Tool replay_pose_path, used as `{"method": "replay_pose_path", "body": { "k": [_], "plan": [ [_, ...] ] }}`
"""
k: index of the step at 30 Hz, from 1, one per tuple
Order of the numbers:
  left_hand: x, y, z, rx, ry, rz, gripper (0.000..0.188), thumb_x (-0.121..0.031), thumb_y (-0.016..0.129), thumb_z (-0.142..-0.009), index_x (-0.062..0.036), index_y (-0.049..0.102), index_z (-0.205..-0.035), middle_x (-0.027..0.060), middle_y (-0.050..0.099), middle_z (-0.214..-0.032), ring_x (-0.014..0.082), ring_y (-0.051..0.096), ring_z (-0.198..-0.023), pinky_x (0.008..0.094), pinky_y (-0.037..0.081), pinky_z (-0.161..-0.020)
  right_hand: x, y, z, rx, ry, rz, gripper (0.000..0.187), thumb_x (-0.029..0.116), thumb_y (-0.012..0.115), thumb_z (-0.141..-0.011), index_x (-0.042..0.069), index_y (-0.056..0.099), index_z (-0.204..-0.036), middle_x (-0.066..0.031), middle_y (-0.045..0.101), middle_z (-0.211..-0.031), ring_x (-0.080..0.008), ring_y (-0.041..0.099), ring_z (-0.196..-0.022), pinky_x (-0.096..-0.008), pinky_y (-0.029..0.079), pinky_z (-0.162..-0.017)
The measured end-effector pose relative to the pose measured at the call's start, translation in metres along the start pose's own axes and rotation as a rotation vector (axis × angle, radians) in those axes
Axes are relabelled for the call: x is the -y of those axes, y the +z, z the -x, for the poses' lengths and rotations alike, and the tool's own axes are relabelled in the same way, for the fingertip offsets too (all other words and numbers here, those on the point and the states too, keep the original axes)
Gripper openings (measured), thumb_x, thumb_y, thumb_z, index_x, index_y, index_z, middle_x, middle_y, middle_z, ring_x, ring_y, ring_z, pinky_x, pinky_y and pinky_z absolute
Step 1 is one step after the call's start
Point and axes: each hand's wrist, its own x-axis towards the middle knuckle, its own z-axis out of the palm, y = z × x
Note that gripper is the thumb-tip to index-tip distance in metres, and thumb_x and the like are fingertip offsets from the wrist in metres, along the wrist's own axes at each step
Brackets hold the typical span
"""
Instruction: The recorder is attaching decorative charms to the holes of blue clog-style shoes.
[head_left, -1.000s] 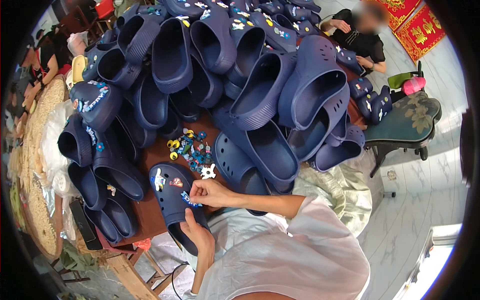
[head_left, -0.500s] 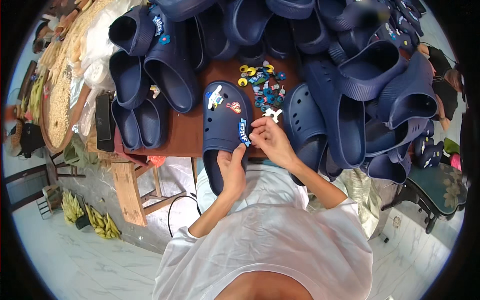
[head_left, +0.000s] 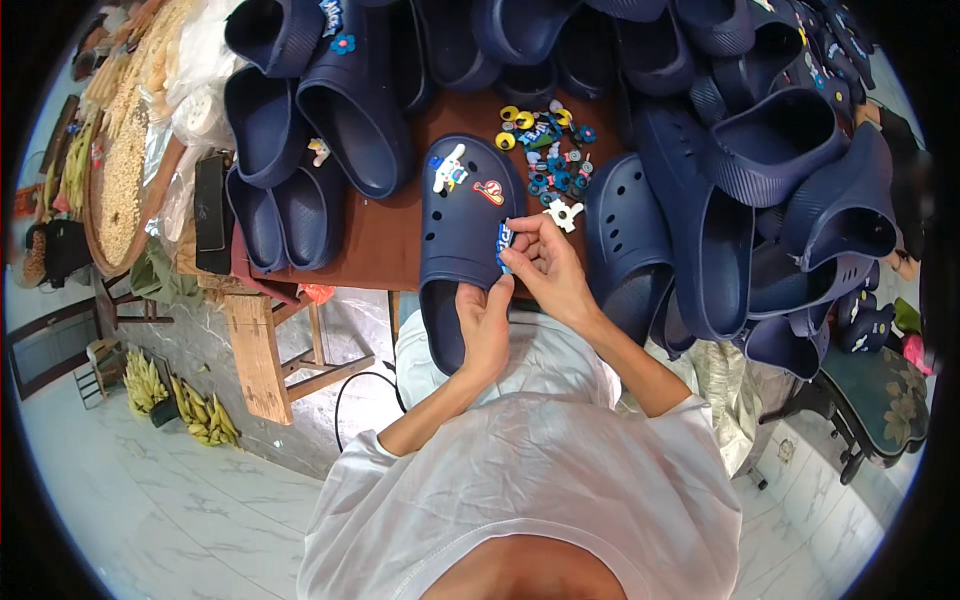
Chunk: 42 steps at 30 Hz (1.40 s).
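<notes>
- Probably light and slightly springy, the navy clog (head_left: 462,232) spans the near edge of the brown table (head_left: 385,238), heel jutting past; its opening's rim looks the surest hold.
- Left hand (head_left: 487,325) clasps that rim at right; right hand (head_left: 548,268) pinches a small, likely rubbery blue charm (head_left: 503,243).
- Loose charms (head_left: 557,166) and another clog (head_left: 625,218) crowd the right side.

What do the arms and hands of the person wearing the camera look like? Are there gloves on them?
No gloves! The left hand and right hand are both bare, and I can't see any rings, watch or bracelets. The forearms are uncovered too. The sleeves are white, loose and short, ending around the elbows, and match the white shirt.
</notes>
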Motion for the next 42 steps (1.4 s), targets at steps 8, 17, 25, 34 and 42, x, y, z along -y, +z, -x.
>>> {"method": "replay_pose_path", "body": {
  "k": [8,17,25,34,42],
  "plan": [
    [-0.008,-0.005,-0.004,0.043,-0.031,0.041,0.039,-0.004,0.058,-0.097,0.0089,0.051,-0.133,0.0129,0.061,-0.131,0.0156,0.058,-0.119,0.0299,0.044,-0.103,-0.001,0.006,0.020,-0.113,-0.106,0.147,0.038,0.008,0.064,-0.097,0.004,0.053,-0.133,-0.0079,0.057,-0.103,-0.0133,0.059,-0.082,-0.0279,0.052,-0.072],
    [-0.016,-0.009,-0.004,0.061,-0.074,0.070,0.037,-0.004,0.058,-0.097,0.0091,0.053,-0.131,0.0109,0.062,-0.129,0.0129,0.058,-0.116,0.0272,0.044,-0.101,0.012,-0.007,0.029,-0.015,-0.478,0.738,0.042,0.003,0.062,-0.092,0.007,0.057,-0.134,-0.0151,0.055,-0.112,-0.0341,0.062,-0.092,-0.0425,0.052,-0.079],
    [-0.021,-0.013,-0.011,0.060,-0.081,0.079,0.043,-0.005,0.059,-0.096,0.0085,0.048,-0.135,0.0126,0.058,-0.135,0.0173,0.057,-0.121,0.0315,0.043,-0.105,0.036,-0.028,0.013,-0.027,-0.463,0.920,0.033,0.004,0.061,-0.092,0.006,0.061,-0.125,-0.0129,0.058,-0.107,-0.0338,0.061,-0.093,-0.0435,0.051,-0.081],
    [-0.040,-0.017,-0.022,-0.024,-0.217,0.463,0.054,-0.019,0.058,-0.097,0.0022,0.042,-0.144,0.0140,0.054,-0.141,0.0256,0.053,-0.128,0.0408,0.042,-0.108,0.056,-0.056,-0.039,-0.153,-0.337,1.390,0.029,0.008,0.071,-0.084,0.004,0.066,-0.112,-0.0136,0.063,-0.098,-0.0331,0.063,-0.094,-0.0435,0.048,-0.078],
    [-0.045,-0.011,-0.039,-0.110,-0.247,0.804,0.048,-0.024,0.052,-0.097,0.0008,0.051,-0.138,0.0175,0.054,-0.144,0.0317,0.052,-0.133,0.0478,0.034,-0.117,0.039,-0.052,-0.062,-0.130,-0.348,1.464,0.034,0.014,0.079,-0.075,0.002,0.061,-0.101,-0.0155,0.067,-0.096,-0.0336,0.065,-0.091,-0.0457,0.048,-0.078]
  ]
}}
